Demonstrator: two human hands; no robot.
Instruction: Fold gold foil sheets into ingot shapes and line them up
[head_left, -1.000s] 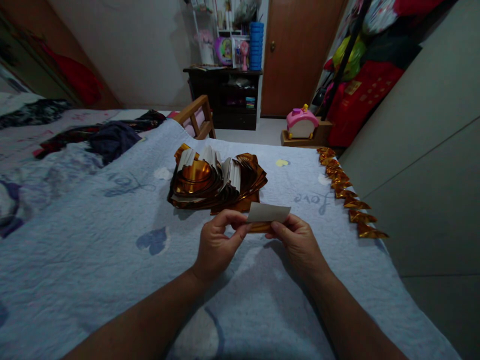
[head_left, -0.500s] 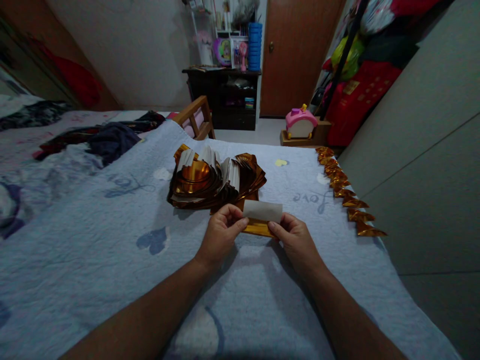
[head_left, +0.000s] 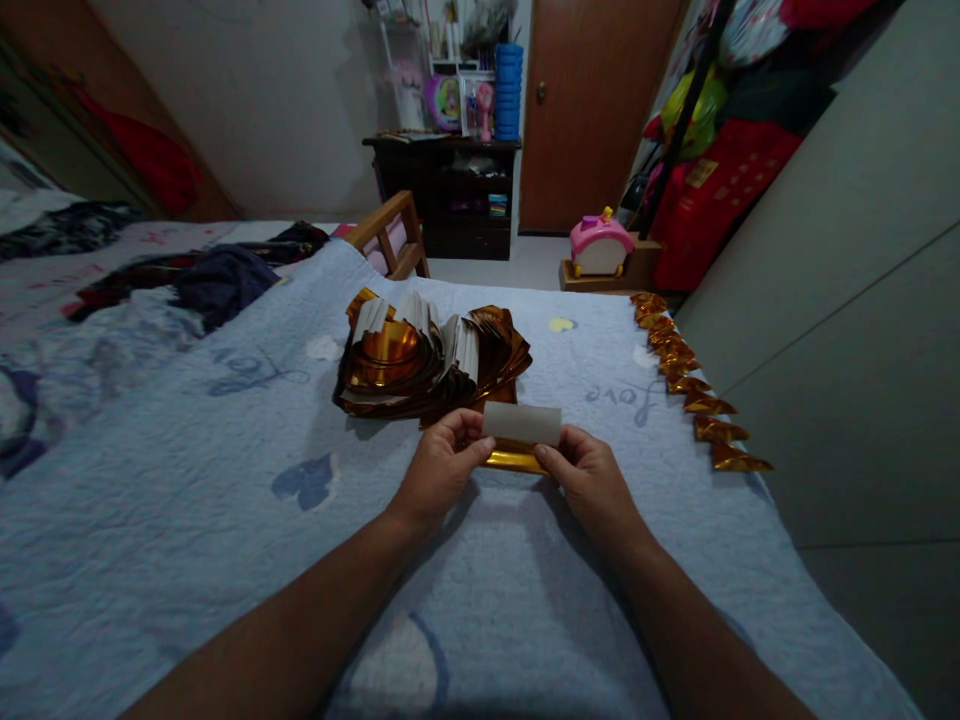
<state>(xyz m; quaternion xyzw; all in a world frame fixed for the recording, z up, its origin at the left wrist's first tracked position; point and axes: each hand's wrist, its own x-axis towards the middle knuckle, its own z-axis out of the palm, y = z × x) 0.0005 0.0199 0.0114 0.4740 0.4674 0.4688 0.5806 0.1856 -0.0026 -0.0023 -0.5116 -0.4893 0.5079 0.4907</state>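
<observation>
Both my hands pinch one small sheet of gold foil paper just above the blue quilt. My left hand grips its left end and my right hand its right end. The paper's white back faces me, and a gold edge shows below it. Right behind it lies a fanned pile of gold foil sheets. A row of several folded gold pieces lines the bed's right edge.
Dark clothes lie on the bed at the left. A wooden chair stands beyond the bed, with a dark shelf unit and a brown door behind it. A pink toy house sits on the floor. A grey cabinet runs along the right.
The sheet has been folded or rolled narrower and now sits level rather than tilted. Both hands have shifted slightly forward, toward the pile.
</observation>
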